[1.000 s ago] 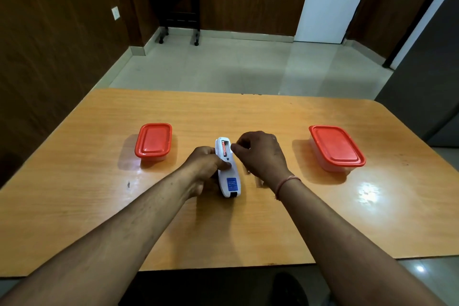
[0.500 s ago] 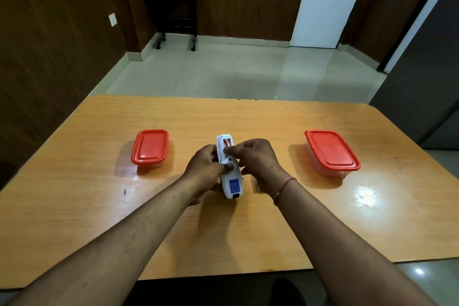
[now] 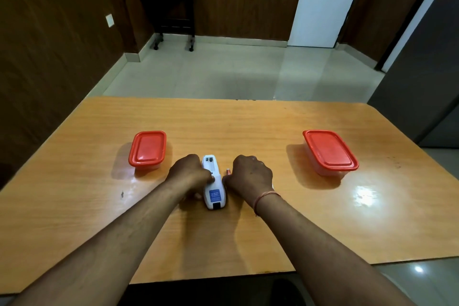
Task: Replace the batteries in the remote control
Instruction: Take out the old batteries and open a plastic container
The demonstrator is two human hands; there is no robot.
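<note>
A white remote control (image 3: 214, 182) lies face down on the wooden table (image 3: 223, 126), its battery compartment open at the far end and showing no battery. My left hand (image 3: 190, 172) grips the remote's left side, thumb on its back. My right hand (image 3: 249, 175) sits just right of the remote with closed fingers. It holds a small red battery (image 3: 228, 171), whose tip pokes out beside the thumb. A bit of something white peeks out under the right wrist.
Two clear plastic boxes with red lids stand on the table, one on the left (image 3: 147, 148) and one on the right (image 3: 329, 151). The table's near edge runs below my forearms. Tiled floor lies beyond the far edge.
The red battery seen in the compartment earlier is out of it. My right hand has moved off the remote to its right side with the battery. The left hand kept its hold.
</note>
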